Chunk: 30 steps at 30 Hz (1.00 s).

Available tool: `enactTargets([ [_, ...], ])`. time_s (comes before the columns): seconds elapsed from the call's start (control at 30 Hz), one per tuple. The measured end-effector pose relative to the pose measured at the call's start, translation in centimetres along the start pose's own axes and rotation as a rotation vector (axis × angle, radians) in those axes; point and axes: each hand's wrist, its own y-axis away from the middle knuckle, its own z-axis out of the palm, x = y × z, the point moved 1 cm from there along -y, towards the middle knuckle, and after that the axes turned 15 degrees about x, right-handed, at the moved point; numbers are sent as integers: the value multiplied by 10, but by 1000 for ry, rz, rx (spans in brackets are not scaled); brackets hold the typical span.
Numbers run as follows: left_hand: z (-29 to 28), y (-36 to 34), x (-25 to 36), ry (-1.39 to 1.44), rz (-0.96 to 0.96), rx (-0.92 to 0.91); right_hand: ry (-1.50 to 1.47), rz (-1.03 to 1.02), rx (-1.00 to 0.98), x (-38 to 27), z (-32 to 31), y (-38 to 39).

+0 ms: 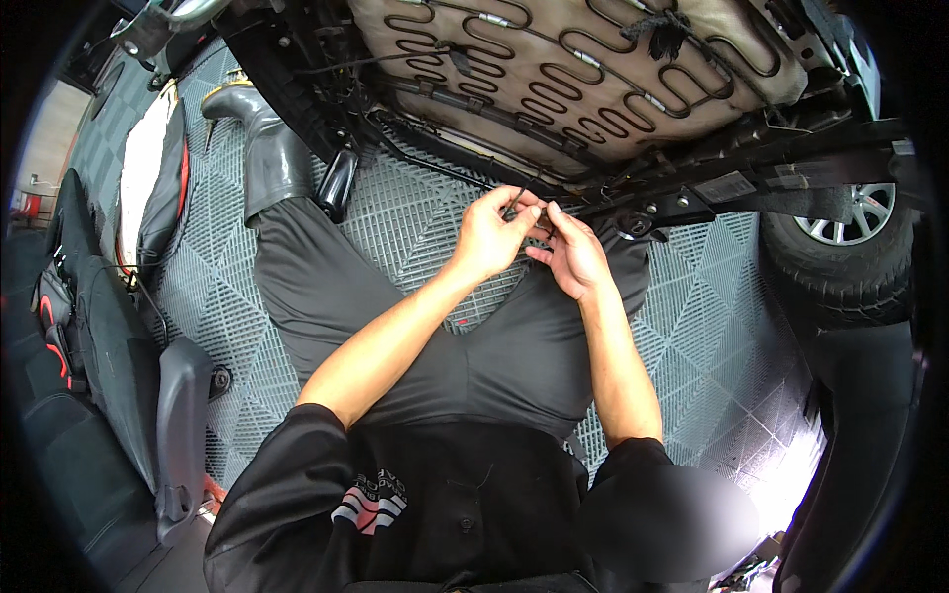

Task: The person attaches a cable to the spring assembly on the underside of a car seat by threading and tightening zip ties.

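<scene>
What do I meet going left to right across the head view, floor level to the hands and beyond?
Removed seat part → rubber boot → left hand → right hand → car wheel.

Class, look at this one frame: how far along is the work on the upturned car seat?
Done: the car seat is tipped over, its zigzag springs and black frame exposed. In hand: the left hand and right hand meet at the frame's front edge, pinching a thin dark wire or clip too small to identify. Left: cannot be judged; nothing shows whether that piece is going on or coming off.
</scene>
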Motion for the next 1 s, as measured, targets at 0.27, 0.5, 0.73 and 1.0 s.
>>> enactTargets([
  [0.27, -15, -23, -2, -73, -22, -73, 340, -470, 345, -5, -4, 5],
  [0.5, -23, -40, 4, -50, -43, -208, 626, -1102, 324, -16, 24, 13],
  [0.73, -27, -35, 13, -403, 429, 126, 694, -972, 406, -10, 25, -1],
  [1.0, -23, -36, 21, -599, 536, -63, 867, -1126, 326, -12, 25, -4],
])
